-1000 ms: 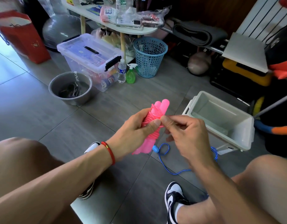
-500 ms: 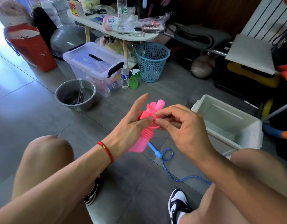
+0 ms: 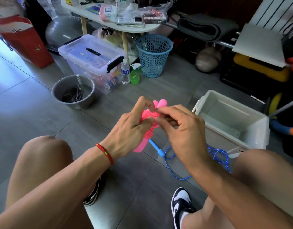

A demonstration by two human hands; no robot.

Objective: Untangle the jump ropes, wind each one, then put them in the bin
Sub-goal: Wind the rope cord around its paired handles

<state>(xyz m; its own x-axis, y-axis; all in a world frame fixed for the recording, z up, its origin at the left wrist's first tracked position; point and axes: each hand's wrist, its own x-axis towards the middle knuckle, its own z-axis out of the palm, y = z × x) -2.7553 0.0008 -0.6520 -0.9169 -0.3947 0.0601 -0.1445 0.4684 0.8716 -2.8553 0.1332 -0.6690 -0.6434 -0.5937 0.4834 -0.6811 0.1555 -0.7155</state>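
1. Head view: I see both hands meeting mid-frame above the floor (image 3: 35,113), between the two bare knees.
2. Left hand (image 3: 126,129): fingers curled round the pink jump rope (image 3: 146,128), gripping the wound bundle; thumb presses on the coils. Red cord bracelet (image 3: 104,153) on that wrist.
3. Pink jump rope: cord wound tight around its two handles. Rounded handle tips stick up above the fingers, flat ends poke out below the palm. Bundle tilted, top leaning right.
4. Right hand (image 3: 182,129): fingers curled, fingertips pinching at the upper coils, right against the left thumb. Can't tell whether it's pinching a loose end or a coil; blocked by the fingers.
5. Blue jump rope (image 3: 171,156): loose on the floor below the hands, not wound. One blue handle just under the pink bundle's lower end; cord loops off right and piles up beside the bin.
6. White bin (image 3: 258,129): on the floor right of the hands, open top, close to the right knee. Neither rope is in it.
7. Further back: grey metal bowl (image 3: 60,90) with dark items inside, clear lidded storage box (image 3: 93,57), water bottle (image 3: 125,72), green spray bottle (image 3: 134,75), blue mesh basket (image 3: 154,55).
8. Small table (image 3: 142,28) behind them, cluttered. Red bag (image 3: 25,42) at far left.
9. Black-and-white shoes visible: one (image 3: 180,204) at bottom centre.
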